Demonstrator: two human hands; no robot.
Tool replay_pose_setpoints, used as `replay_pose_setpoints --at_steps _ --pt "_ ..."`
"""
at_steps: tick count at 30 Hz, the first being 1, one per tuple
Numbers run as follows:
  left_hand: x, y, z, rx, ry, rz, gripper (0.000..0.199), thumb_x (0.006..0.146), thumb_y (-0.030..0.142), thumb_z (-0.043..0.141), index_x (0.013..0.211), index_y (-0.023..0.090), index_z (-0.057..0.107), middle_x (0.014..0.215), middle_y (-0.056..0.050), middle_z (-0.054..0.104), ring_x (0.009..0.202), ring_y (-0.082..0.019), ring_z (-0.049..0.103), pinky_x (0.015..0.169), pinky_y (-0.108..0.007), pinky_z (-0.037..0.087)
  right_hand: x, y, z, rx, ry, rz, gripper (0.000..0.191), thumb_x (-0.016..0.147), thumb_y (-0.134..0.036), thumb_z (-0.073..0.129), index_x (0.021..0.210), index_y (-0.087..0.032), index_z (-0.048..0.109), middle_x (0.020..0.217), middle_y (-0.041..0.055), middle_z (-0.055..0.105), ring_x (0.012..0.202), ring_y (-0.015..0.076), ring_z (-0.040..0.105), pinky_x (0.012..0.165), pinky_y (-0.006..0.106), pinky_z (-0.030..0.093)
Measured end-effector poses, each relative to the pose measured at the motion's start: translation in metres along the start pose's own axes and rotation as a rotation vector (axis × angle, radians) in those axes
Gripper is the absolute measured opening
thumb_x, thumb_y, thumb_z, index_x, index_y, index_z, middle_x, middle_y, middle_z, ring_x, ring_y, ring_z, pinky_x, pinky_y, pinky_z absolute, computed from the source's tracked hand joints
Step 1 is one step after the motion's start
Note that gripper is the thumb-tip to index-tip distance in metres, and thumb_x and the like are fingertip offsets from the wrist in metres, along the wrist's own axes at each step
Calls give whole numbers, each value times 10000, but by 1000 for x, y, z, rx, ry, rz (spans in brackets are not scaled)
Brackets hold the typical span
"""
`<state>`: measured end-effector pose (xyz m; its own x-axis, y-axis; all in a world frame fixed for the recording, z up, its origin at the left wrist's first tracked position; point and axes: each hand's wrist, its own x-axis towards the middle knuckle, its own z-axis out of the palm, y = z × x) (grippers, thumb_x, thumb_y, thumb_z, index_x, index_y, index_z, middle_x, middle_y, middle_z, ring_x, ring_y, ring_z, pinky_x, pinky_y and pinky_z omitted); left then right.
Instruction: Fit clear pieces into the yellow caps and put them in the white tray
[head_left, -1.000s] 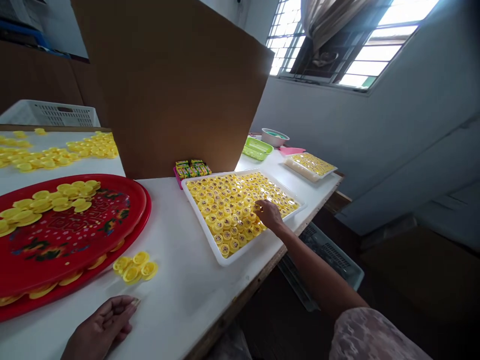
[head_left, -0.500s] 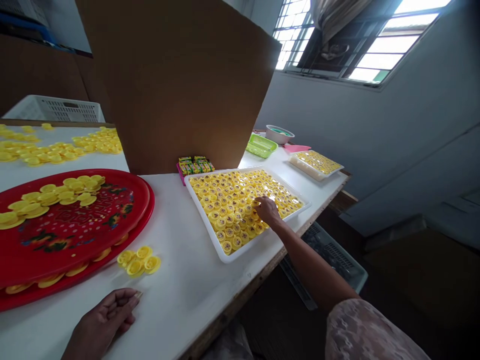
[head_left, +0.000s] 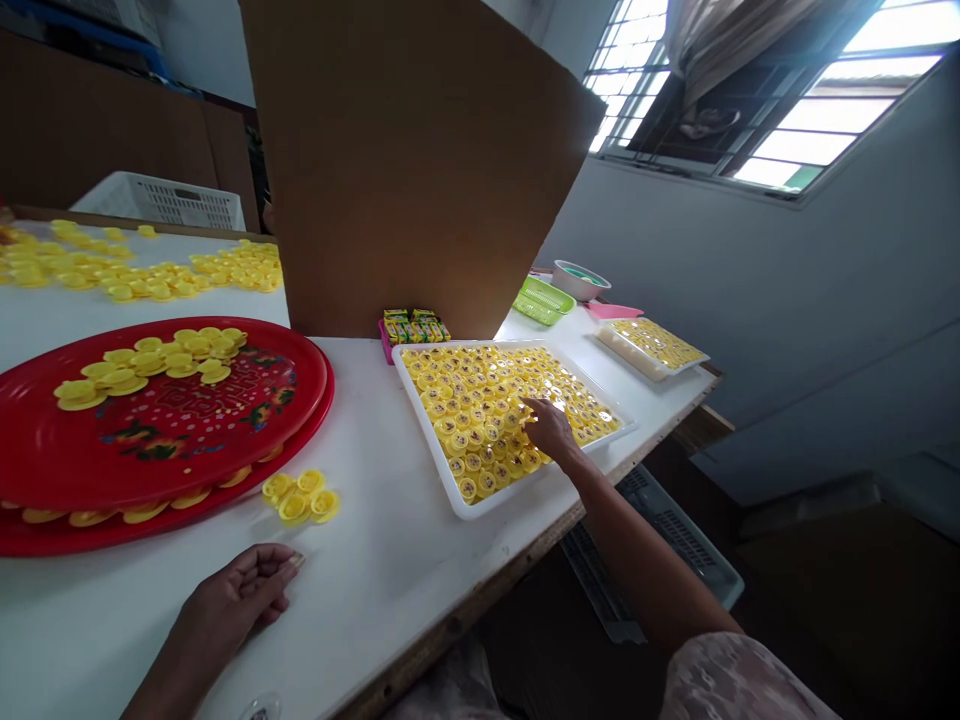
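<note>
My right hand (head_left: 551, 430) is over a white tray (head_left: 459, 500) filled with rows of small yellow hat-shaped pieces (head_left: 472, 410), many bearing a printed face. Its index finger stretches out and its fingertips are close to the pieces; nothing shows held in it. Lower left, my left hand (head_left: 244, 595) rests on the white table, fingers curled and thumb pressed to them. A pale bit shows at the thumb tip, too small to tell whether it is a nail or something held. Beyond that hand lies a small cluster of plain yellow hats (head_left: 301, 497).
Stacked red trays (head_left: 225, 440) with yellow hats stand left. A brown cardboard panel (head_left: 420, 180) rises behind, near small green-yellow packets (head_left: 416, 328). Farther right are a green basket (head_left: 544, 302), a basin (head_left: 581, 282) and another filled tray (head_left: 652, 345). A clear round piece (head_left: 262, 707) lies at the bottom.
The view has shifted, so the scene sits farther right. My right hand's index finger now extends from its earlier pinch at the hats. My left hand keeps its curled pose.
</note>
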<state>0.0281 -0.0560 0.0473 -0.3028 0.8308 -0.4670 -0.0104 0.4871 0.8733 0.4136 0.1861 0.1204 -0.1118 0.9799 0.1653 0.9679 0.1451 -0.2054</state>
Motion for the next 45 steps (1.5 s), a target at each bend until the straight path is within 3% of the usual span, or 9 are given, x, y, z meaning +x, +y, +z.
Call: replay_pose_setpoints --at_steps 11,17,19,22,24,29,34,38,45 --pt "-1 1 -2 -12 -37 1 491 582 529 694 896 168 583 705 0 606 562 -122 554 521 -220 469 24 -5 1 77 -7 117 503 740 -126 416 1217 -150 571 1139 83 637 1065 235 575 852 305 471" --pt "-6 7 -1 -39 -5 4 434 605 486 696 879 169 585 660 11 596 554 -114 545 532 -221 467 13 -21 -8 86 120 112 461 799 -153 385 1229 -97 544 1206 142 581 1108 261 539 933 389 426" --pt "-8 11 -2 -50 2 6 408 621 459 696 881 167 580 660 15 592 547 -103 541 538 -218 466 -6 -39 -10 113 223 26 431 844 -202 380 1234 -95 528 1263 153 528 1164 260 488 987 413 376" --pt "-7 15 -4 -94 38 46 368 647 420 685 882 157 582 654 15 587 540 -93 540 536 -212 459 -49 -81 -7 263 357 -351 358 855 -235 451 1189 -164 560 1204 117 566 1148 237 496 988 406 386" --pt "-6 15 -7 -109 79 62 337 656 392 680 873 150 589 665 8 596 541 -90 543 537 -211 458 -84 -118 0 394 207 -582 318 854 -214 489 1160 -204 575 1152 96 593 1093 214 533 943 371 433" --pt "-4 10 -14 -169 114 127 284 674 349 664 848 138 588 654 1 596 535 -98 554 527 -219 455 -166 -207 34 583 -419 -1060 246 874 -191 504 1102 -183 596 1060 83 628 988 168 572 861 278 474" --pt "-6 8 -21 -201 164 171 244 684 332 650 826 144 585 665 1 601 524 -95 554 512 -216 448 -192 -248 57 455 -605 -1383 119 849 -158 545 939 -170 620 1030 82 616 968 181 544 843 286 442" --pt "-7 9 -23 -192 166 171 248 681 339 648 825 147 588 691 -6 612 526 -98 553 505 -220 446 -192 -250 57 348 -587 -1349 109 885 -177 492 845 -156 591 890 70 604 855 171 540 797 278 429" --pt "-8 14 -14 -114 52 164 298 704 381 626 887 147 598 696 -6 611 548 -111 548 517 -231 442 -190 -239 67 476 -622 -977 126 752 -159 664 867 -153 615 844 44 591 766 141 559 685 208 437"
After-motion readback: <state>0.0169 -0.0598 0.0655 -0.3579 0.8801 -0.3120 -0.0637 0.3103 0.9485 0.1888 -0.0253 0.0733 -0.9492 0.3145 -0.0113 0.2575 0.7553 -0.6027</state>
